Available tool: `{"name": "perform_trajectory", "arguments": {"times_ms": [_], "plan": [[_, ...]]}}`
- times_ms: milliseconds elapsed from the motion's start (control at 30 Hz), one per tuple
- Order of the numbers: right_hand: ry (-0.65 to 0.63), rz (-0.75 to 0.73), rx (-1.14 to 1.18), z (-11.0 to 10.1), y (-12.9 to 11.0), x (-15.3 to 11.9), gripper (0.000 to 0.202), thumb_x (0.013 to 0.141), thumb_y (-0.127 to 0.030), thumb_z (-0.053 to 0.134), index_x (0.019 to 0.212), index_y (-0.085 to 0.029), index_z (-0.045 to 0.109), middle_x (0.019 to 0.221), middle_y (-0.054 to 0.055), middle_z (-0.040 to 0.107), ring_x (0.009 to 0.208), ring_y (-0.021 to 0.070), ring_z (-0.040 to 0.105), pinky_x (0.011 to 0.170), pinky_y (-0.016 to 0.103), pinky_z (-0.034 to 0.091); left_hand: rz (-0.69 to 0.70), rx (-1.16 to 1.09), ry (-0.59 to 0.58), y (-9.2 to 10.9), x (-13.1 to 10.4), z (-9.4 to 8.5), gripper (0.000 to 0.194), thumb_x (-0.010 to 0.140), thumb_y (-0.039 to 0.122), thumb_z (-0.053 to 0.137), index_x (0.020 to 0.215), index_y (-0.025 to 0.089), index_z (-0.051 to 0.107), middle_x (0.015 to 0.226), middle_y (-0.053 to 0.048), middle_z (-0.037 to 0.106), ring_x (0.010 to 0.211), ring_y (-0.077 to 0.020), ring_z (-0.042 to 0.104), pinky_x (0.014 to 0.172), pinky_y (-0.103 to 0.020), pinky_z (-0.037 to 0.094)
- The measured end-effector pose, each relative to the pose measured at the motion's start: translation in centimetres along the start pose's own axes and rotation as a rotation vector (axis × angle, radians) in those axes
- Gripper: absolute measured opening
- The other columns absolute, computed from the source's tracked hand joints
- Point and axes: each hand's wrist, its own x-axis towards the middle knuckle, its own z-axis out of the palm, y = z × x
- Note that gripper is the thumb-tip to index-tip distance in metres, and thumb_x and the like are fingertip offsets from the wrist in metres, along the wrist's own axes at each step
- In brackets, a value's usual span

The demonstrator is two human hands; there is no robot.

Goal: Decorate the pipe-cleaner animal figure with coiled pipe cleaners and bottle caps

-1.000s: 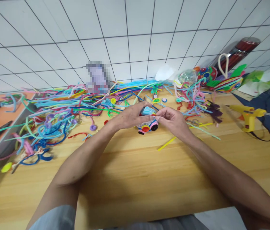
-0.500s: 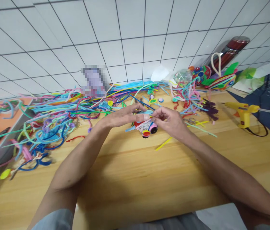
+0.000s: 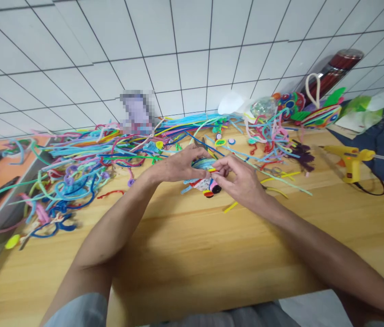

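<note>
Both hands meet over a small craft piece point(image 3: 201, 184) made of coloured pipe cleaners, with a light-blue top and red, yellow, pink and black round parts at its lower front. My left hand point(image 3: 178, 166) grips it from the left, thumb in front and fingers behind. At its right side, my right hand point(image 3: 238, 177) pinches a thin yellow strand, apparently a pipe cleaner point(image 3: 213, 170), against the piece. Part of the craft piece is hidden by my fingers. A yellow pipe cleaner point(image 3: 231, 207) pokes out below my right hand.
Heaped pipe cleaners point(image 3: 76, 168) cover the left and back of the wooden table point(image 3: 192, 254). A yellow glue gun point(image 3: 350, 160) stands on the right, with finished-looking colourful ornaments point(image 3: 321, 116) and a red flask point(image 3: 337, 72) behind. An orange-lined box point(image 3: 38, 168) borders the left.
My left fingers have lifted and curled, showing more of the light-blue top. The craft piece has tilted slightly. A curved yellow strand now shows right of my right hand. The view has shifted a little.
</note>
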Motion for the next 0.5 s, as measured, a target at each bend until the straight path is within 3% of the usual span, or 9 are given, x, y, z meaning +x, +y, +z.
{"name": "perform_trajectory", "arguments": {"times_ms": [167,300,500], "plan": [[-0.033,0.103,-0.083,-1.3,0.4,-0.1,0.025,0.08,-0.023,0.081,0.096,-0.024,0.062,0.088,0.0,0.067,0.076,0.0168,0.062,0.07,0.032,0.049,-0.02,-0.027,0.008,0.0,0.0,0.1,0.046,0.09,0.055,0.072,0.122,0.022,0.069,0.12,-0.007,0.063,0.118,-0.0277,0.058,0.105,-0.042,0.049],[-0.081,0.177,-0.087,-1.6,0.3,0.0,0.017,0.082,-0.026,0.078,0.084,-0.024,0.061,0.079,-0.001,0.067,0.071,0.0154,0.058,0.067,0.031,0.044,-0.021,-0.025,0.005,0.2,0.0,0.1,0.043,0.09,0.054,0.071,0.119,0.022,0.069,0.118,-0.007,0.063,0.118,-0.0279,0.057,0.106,-0.042,0.049],[-0.076,0.174,-0.026,-1.3,-0.1,0.1,0.01,0.086,-0.019,0.068,0.077,-0.022,0.065,0.075,-0.001,0.069,0.068,0.0145,0.058,0.064,0.029,0.042,-0.025,-0.018,0.004,0.1,0.0,0.2,0.047,0.09,0.055,0.07,0.122,0.021,0.069,0.119,-0.008,0.062,0.118,-0.028,0.057,0.107,-0.042,0.049]]}}
